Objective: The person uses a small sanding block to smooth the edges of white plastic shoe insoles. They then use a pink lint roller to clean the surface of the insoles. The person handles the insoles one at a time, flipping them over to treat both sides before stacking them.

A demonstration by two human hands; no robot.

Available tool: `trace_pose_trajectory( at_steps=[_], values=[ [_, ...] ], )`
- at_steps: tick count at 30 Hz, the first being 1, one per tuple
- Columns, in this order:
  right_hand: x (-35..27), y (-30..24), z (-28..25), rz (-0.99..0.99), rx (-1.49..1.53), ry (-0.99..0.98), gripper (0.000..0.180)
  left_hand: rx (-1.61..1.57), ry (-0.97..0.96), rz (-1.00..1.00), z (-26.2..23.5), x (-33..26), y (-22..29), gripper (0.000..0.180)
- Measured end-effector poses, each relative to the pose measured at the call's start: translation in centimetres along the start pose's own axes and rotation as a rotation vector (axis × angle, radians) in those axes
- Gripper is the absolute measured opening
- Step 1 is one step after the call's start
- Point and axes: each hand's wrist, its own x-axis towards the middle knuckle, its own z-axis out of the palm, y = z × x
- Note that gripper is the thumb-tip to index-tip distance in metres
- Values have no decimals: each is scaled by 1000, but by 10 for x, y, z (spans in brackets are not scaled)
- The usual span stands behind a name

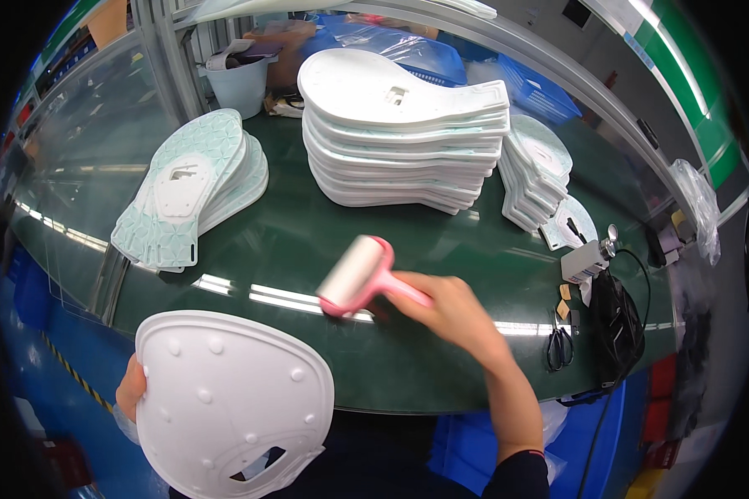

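Nearest to me, a white moulded panel [250, 358] with rounded bumps and a slot stands tilted over the table's front edge, gripped at its left rim by the left hand [131, 389]. Most of those fingers are hidden behind it, so I cannot tell how firmly they clasp. With what looks like a one-sided grip, the panel could swivel or slip off toward the floor if pressed on its far side.

Just beyond, the right hand [456, 312] has its fingers curled around the handle of a pink-framed roller [351, 272], held above the dark green table [424, 366] and apart from the panel. If the roller swung carelessly, its hard pink end cap might scuff the white surface; a dirty sleeve could leave specks.

To the right lie scissors [560, 347], near a black bag [614, 328]; a sweeping elbow might catch them.

Farther off, patterned panels [183, 179] lean in a fanned pile at left. The tall white stack [399, 162] in the middle could slide if bumped, its layers being uneven.
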Motion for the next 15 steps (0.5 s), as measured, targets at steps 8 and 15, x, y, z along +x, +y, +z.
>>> trace_pose_trajectory(
  at_steps=[8,15],
  values=[
    [-1,3,24,87,20,63,31,2,31,51,-7,-2,9,44],
    [-133,-9,-50,333,-163,35,31,2,59,88,-10,2,11,44]
  ],
)
